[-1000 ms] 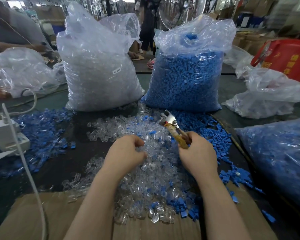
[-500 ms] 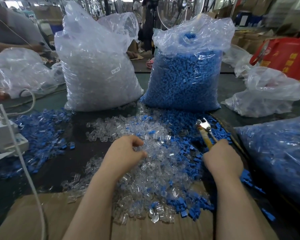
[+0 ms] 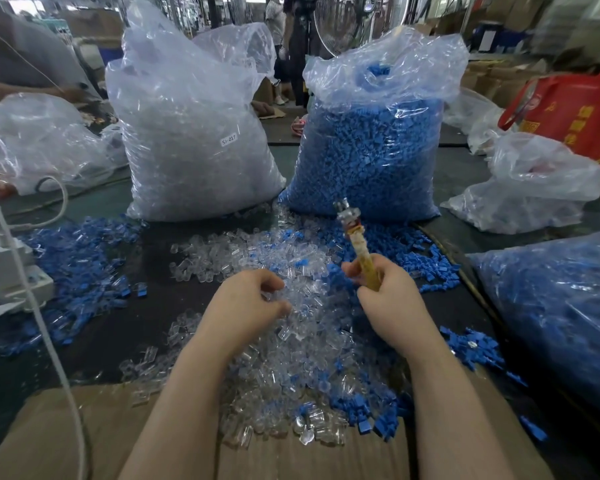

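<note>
Two handles of a yellow-gripped, metal-headed pair of pliers point(image 3: 355, 237) sit inside the right hand point(image 3: 392, 303), whose fingers are wrapped tight round them. The tool stands nearly upright at centre frame, its shiny head in front of the foot of the blue sack. Half a second ago this hand was farther right, over the blue spill, with the pliers leaning; it has since swung in toward the middle.

The left hand point(image 3: 246, 306) has stayed put, its fingers curled down into the heap of small clear, glossy plastic caps point(image 3: 291, 358), thumb and forefinger drawn close. Whether they pinch a cap cannot be told.

Loose blue, blocky plastic pieces point(image 3: 406, 247) lie scattered right of and mixed into that heap. Behind stand a tall crinkled transparent sack of clear caps point(image 3: 191, 150) at upper left centre and a matching sack of blue pieces point(image 3: 371, 150) just beside it. Flat brown cardboard point(image 3: 66, 438) lies along the lower edge, and a white cable point(image 3: 39, 306) crosses the left.
</note>
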### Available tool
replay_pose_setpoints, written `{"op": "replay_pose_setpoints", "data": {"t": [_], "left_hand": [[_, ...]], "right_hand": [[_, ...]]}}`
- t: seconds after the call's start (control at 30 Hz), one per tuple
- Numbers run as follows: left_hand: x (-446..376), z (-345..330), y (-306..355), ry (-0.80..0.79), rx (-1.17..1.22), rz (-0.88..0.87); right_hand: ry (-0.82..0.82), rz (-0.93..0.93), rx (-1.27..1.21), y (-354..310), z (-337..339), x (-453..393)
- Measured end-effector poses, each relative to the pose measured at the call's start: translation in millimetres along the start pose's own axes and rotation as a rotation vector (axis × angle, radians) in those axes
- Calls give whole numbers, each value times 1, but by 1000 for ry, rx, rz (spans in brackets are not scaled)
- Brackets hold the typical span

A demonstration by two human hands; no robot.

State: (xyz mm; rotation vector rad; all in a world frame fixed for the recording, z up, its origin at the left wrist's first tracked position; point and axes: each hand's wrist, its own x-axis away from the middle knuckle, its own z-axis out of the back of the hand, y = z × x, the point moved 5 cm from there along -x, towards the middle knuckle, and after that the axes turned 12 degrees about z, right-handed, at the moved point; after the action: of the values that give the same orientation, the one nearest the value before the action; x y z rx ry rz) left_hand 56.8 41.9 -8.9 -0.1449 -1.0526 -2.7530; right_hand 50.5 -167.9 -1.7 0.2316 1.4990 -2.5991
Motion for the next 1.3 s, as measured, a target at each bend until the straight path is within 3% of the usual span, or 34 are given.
{"op": "replay_pose_setpoints", "data": {"t": [0.13, 0.43, 0.57, 0.83, 1.03, 1.17, 1.3], "left_hand": [[0, 1, -1, 0, 14, 2], [0, 2, -5, -10, 37, 13], [0, 2, -3, -11, 34, 12], [2, 1, 2, 5, 14, -17], [2, 1, 5, 38, -2, -22], [4, 2, 8, 93, -34, -27], [6, 3, 12, 144, -51, -50]], "right_hand": [[152, 45, -105, -2, 10, 3], [274, -16, 198, 18, 27, 1], [231, -29, 307, 24, 24, -1], [-47, 6, 643, 20, 0, -5], [47, -36, 580, 21, 5, -5], [-49, -58, 659, 24, 1, -6], [-34, -62, 671, 24, 0, -6]]}}
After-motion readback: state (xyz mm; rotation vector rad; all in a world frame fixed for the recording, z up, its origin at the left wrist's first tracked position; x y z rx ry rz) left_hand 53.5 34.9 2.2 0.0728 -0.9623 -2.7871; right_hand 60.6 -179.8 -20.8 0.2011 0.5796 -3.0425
